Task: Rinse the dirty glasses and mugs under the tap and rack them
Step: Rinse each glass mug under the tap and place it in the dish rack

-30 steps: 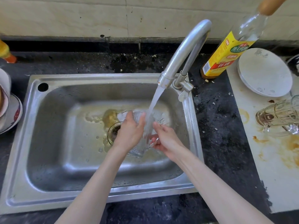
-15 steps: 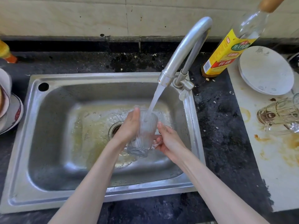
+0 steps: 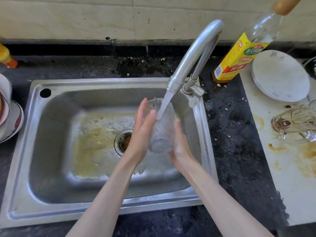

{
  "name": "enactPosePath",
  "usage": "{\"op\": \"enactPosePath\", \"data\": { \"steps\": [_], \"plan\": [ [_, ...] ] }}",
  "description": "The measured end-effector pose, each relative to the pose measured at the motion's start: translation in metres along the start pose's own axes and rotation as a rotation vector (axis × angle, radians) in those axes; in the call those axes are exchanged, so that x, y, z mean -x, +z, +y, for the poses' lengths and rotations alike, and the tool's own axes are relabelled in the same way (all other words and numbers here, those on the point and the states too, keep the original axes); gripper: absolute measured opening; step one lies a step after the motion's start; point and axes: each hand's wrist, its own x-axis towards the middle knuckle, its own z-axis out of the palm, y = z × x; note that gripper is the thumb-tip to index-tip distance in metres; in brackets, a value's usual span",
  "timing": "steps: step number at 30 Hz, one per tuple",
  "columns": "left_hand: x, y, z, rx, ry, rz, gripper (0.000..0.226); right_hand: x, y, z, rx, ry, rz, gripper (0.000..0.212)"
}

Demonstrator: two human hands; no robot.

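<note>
under tap (image 3: 193, 53), glass (image 3: 161, 127) pressed between left hand (image 3: 142, 134) and right hand (image 3: 180, 146), fingers straight

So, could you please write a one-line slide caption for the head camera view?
Both hands, left hand and right hand, hold a clear glass under the running tap above the steel sink.

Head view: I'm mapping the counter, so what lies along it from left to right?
Stacked dishes → sink → drain → glass held between both hands → tap → sauce bottle → white plates.
</note>
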Motion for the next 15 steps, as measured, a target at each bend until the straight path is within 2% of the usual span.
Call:
{"op": "enactPosePath", "data": {
  "steps": [3, 6, 9, 11, 15],
  "plan": [
    [0.003, -0.001, 0.0, -0.137, 0.023, 0.045, 0.048, 0.0, -0.003, -0.007, 0.093, -0.027, -0.172, 0.054],
    [0.008, 0.005, -0.007, -0.355, 0.127, 0.113, 0.039, -0.003, -0.001, -0.009, 0.301, -0.011, -0.078, 0.041],
    [0.015, 0.011, -0.016, -0.466, 0.213, 0.153, 0.036, -0.005, 0.003, -0.006, 0.497, 0.0, 0.064, 0.055],
    [0.019, 0.011, -0.022, -0.469, 0.236, 0.096, 0.041, -0.004, 0.0, -0.007, 0.443, 0.024, 0.08, 0.064],
    [0.021, 0.009, -0.028, -0.571, 0.294, -0.097, 0.048, -0.002, -0.01, -0.004, 0.138, 0.153, -0.048, 0.054]
  ]
}}
